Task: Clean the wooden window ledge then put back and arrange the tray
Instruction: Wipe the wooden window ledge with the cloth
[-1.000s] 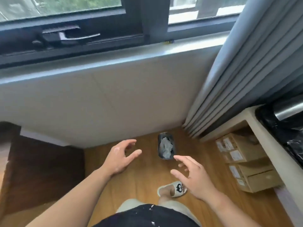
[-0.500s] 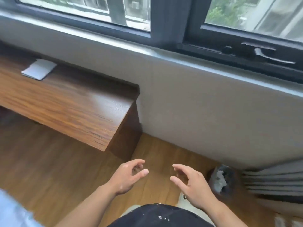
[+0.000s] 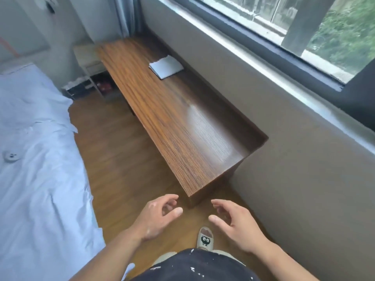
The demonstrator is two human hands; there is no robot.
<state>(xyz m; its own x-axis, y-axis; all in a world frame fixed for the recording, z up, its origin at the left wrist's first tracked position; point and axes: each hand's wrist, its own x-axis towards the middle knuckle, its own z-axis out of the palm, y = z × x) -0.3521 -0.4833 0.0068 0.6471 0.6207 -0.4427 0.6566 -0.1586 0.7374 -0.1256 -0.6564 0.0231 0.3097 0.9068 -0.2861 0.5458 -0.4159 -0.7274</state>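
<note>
The wooden ledge (image 3: 172, 110) runs long and narrow under the window (image 3: 300, 27), its back edge against the grey wall (image 3: 284, 179) below the sill. Its top is dark, striped wood with a low raised lip along the wall side and the near end. A pale sheen lies on the surface towards the near end. On the ledge's far half, close to the wall-side lip, lies a white folded cloth or paper (image 3: 166, 66); which of the two it is cannot be told. Nothing else rests on the ledge, and no tray shows in this view.

Just in front of the ledge's near corner, both hands hang in the air above the floor (image 3: 113, 159). The left hand (image 3: 156, 218) is off the corner's bed side, the right hand (image 3: 235, 224) off its wall side. Each grip is apart, fingers loosely curled, thumb clear of the fingers, holding nothing and touching nothing. The palms face one another with a gap between them.

Below that gap, nearer than the ledge's end, a foot in a pale slipper (image 3: 205, 238) with a dark cartoon face stands on the floor. Across the floor from the ledge lies a bed (image 3: 36, 159) with rumpled light-blue bedding. Beyond the ledge's far end stand a small pale side table (image 3: 87, 57) and a curtain (image 3: 126, 15).
</note>
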